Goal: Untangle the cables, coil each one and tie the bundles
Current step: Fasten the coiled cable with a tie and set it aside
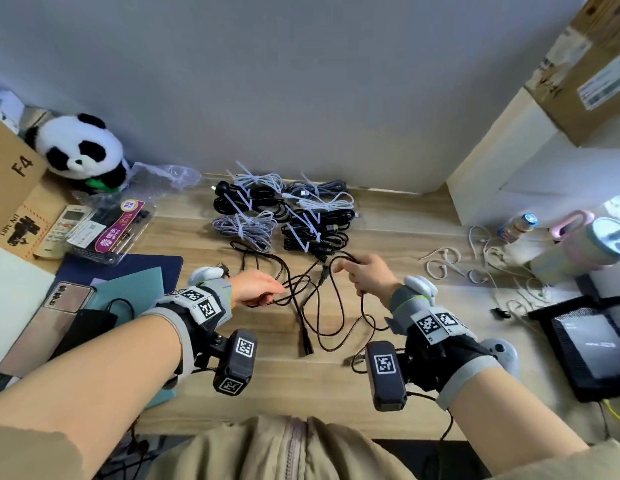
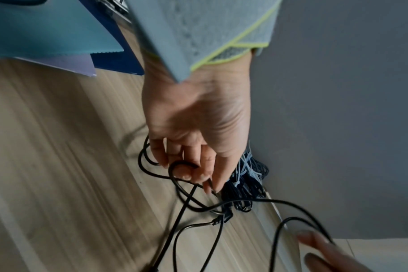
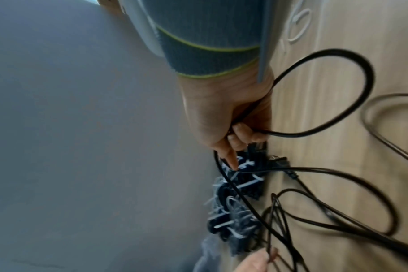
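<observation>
My left hand (image 1: 256, 287) pinches a loop of the loose black cable (image 1: 303, 306) between curled fingers (image 2: 189, 173); my right hand (image 1: 369, 275) has its fingers (image 3: 242, 132) curled round another stretch of it. The cable sprawls in crossing loops across the middle of the surface (image 1: 388, 237), running mostly from between my hands toward the near edge. The tied bundles (image 1: 284, 209) sit just beyond, at the far edge. Both hands look equally near the tangle, so I'd judge the next pull goes sideways, apart.
</observation>
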{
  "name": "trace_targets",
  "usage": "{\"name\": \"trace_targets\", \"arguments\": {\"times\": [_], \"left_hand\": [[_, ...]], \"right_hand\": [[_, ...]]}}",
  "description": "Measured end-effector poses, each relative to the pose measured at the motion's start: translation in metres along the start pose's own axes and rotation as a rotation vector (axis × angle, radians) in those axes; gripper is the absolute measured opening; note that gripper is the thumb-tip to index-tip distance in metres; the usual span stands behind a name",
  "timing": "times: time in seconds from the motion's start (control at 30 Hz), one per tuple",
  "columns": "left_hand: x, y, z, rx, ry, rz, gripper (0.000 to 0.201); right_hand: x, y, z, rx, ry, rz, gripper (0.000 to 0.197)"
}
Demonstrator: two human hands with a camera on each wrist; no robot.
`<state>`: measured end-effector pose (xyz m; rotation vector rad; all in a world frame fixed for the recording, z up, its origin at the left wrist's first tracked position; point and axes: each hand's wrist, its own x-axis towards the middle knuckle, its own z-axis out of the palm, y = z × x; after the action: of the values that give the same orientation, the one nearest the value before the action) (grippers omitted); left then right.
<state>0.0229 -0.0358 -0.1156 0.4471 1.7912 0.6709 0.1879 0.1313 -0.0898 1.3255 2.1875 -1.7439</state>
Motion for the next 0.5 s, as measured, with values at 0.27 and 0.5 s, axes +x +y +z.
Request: {"name": "trace_targets", "arguments": {"times": [0.27,0.5], "left_hand": [[-0.029,0.007,-0.017,-0.214,0.221,0.148,0.013],[-0.04,0.012,-0.026,-0.073,0.438,0.128,0.016]], "right_hand": [[-0.025,-0.04,-0.021,0.309,0.329,-0.253,0.02],[-0.056,-0.076,-0.02,0.374,0.321,-0.513,0.023]]}}
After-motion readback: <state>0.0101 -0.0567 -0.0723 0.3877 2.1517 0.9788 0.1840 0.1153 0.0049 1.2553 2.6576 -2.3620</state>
